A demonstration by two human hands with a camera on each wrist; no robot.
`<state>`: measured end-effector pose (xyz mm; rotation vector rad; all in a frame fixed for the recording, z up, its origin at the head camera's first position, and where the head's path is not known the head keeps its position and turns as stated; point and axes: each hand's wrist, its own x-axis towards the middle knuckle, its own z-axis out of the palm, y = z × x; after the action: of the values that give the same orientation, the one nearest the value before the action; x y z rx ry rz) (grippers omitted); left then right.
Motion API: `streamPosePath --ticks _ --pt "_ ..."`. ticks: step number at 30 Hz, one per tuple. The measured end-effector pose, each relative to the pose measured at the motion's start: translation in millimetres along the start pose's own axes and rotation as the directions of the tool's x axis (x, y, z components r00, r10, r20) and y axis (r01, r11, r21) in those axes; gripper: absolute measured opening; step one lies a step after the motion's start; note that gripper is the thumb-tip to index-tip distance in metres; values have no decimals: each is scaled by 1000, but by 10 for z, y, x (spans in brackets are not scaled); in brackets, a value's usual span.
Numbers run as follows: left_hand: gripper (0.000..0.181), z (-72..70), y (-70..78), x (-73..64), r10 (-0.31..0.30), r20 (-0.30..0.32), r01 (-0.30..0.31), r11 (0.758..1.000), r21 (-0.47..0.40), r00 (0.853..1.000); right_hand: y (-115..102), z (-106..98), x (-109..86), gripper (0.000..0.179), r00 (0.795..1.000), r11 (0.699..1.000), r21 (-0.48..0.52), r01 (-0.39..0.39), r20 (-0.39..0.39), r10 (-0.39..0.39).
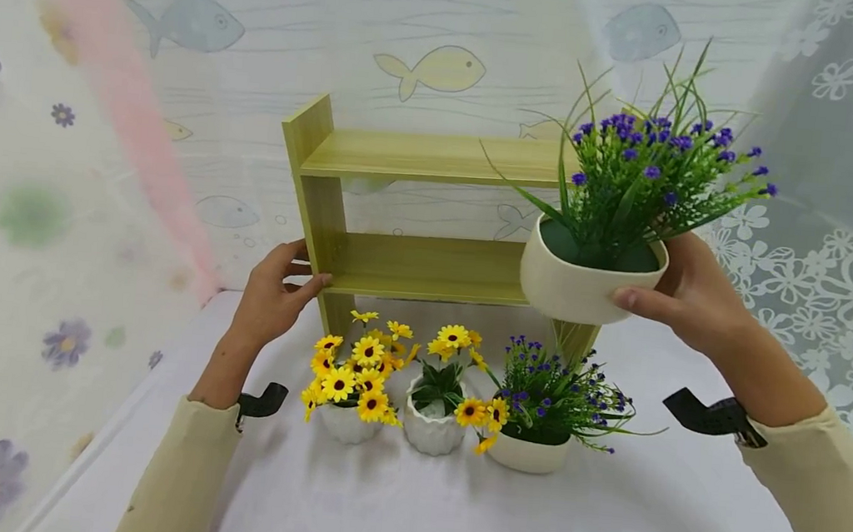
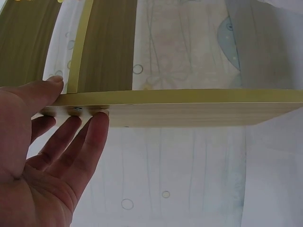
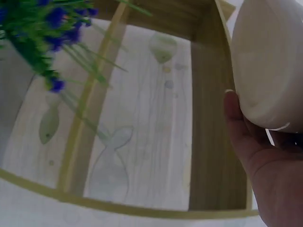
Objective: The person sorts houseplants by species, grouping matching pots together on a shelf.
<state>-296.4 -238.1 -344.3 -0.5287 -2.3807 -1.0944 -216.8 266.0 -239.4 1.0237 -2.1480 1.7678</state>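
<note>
My right hand [image 1: 709,301] grips a cream oval pot of artificial purple flowers [image 1: 591,279] by its right side, thumb on the front wall. The pot is held in the air before the right part of a two-tier wooden shelf [image 1: 435,158]. In the right wrist view the pot's pale wall [image 3: 265,61] shows above my fingers [image 3: 241,127]. At the shelf's left side panel, my left hand [image 1: 269,295] pinches the board, thumb at the front edge and fingertips [image 2: 98,123] against the outer face. The raised plant hides the shelf's upper right end.
Before the shelf, on the white tabletop [image 1: 392,514], stand two white pots of yellow flowers [image 1: 349,427] [image 1: 434,435] and a second cream pot of purple flowers [image 1: 532,454]. Patterned curtains [image 1: 446,17] hang behind and at both sides.
</note>
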Motion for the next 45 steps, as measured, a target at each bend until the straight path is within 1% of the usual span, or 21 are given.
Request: streamPosePath --ticks 3,8,13,14,16,18,20,22,24,28,30,35,39,41,44,45 --pt "60 3 2 -7 -2 0 2 1000 4 1000 -114 65 215 84 1000 999 -21 24 17 -24" --pt "60 3 8 -14 -2 -5 2 1000 2 1000 -232 145 572 86 994 994 -12 107 28 -106" --pt "60 2 10 -24 -11 -2 11 1000 -3 1000 -264 243 861 78 990 991 4 132 51 -132" --pt "60 -1 9 -26 -13 -2 13 1000 -3 1000 -265 266 916 76 990 991 -14 131 58 -130" --pt "59 0 7 -24 -13 -2 13 1000 -3 1000 -273 310 1026 74 991 991 -64 120 68 -116" --pt "59 -1 2 -30 -10 -4 10 1000 -1 1000 -292 366 1129 73 995 984 -153 92 63 -83" --pt "58 -2 -4 -39 -9 -7 9 1000 4 1000 -326 430 1223 73 997 967 -246 58 63 -44" --pt "57 -6 -10 -48 -8 -13 8 1000 16 1000 -360 501 1308 74 998 952 -303 39 66 -20" --pt "55 -10 -13 -48 -6 -16 6 1000 22 1000 -403 564 1370 77 998 942 -335 19 64 3" --pt "53 -31 -11 -47 7 -16 -7 999 34 1000 -442 688 1510 79 997 949 -315 3 71 20" --pt "52 -40 -12 -51 10 -18 -9 999 38 1000 -427 742 1608 79 997 956 -293 -6 73 28" --pt "49 -42 -8 -73 2 -31 -1 999 48 1000 -316 865 1826 82 992 973 -228 -29 110 55" --pt "47 -4 12 -85 0 -45 2 999 48 999 -211 942 1924 84 987 983 -178 -54 140 79" --pt "46 20 15 -88 9 -52 -6 999 48 999 -175 964 1966 87 985 981 -175 -80 137 104" --pt "44 47 11 -83 22 -77 -18 998 60 997 -148 984 2045 91 983 972 -209 -105 125 133" --pt "43 57 14 -79 27 -85 -22 998 60 996 -147 984 2071 92 981 971 -206 -120 125 148"
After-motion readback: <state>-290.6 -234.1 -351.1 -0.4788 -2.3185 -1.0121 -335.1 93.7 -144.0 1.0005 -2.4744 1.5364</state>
